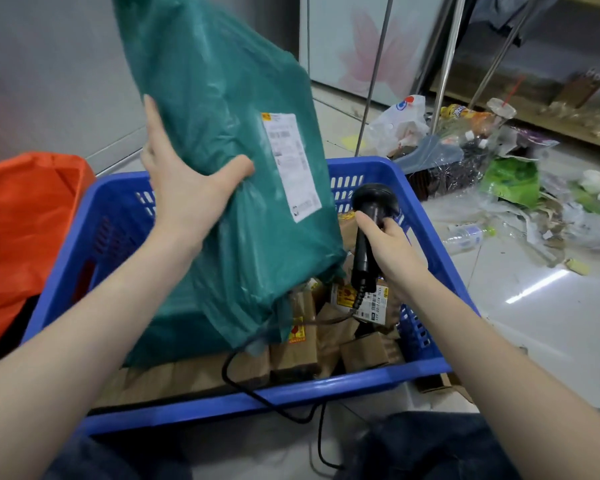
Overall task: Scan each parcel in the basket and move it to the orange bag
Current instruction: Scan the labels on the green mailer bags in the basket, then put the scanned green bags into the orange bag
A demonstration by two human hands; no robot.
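Glossy floor tiles are littered on the right with plastic bags and bottles (pixel 465 233), while an orange bag (pixel 25 216) is seen just left of a blue basket (pixel 250 400) filled with brown cardboard parcels (pixel 295 355). A large green parcel (pixel 229 140) is held nearly upright above the basket, long axis tilted up and left, white label (pixel 291 164) turned rightward, hiding the basket's far left corner. It is gripped by the left hand (pixel 184 181), thumb across its front, while a black corded scanner (pixel 371 223) is clasped in the right hand (pixel 392 247), head raised toward the label.

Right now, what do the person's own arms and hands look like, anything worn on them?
Both forearms are bare right up to the frame edge: no sleeves show. The left hand and right hand wear no gloves, and no rings, watch or wristbands are visible.
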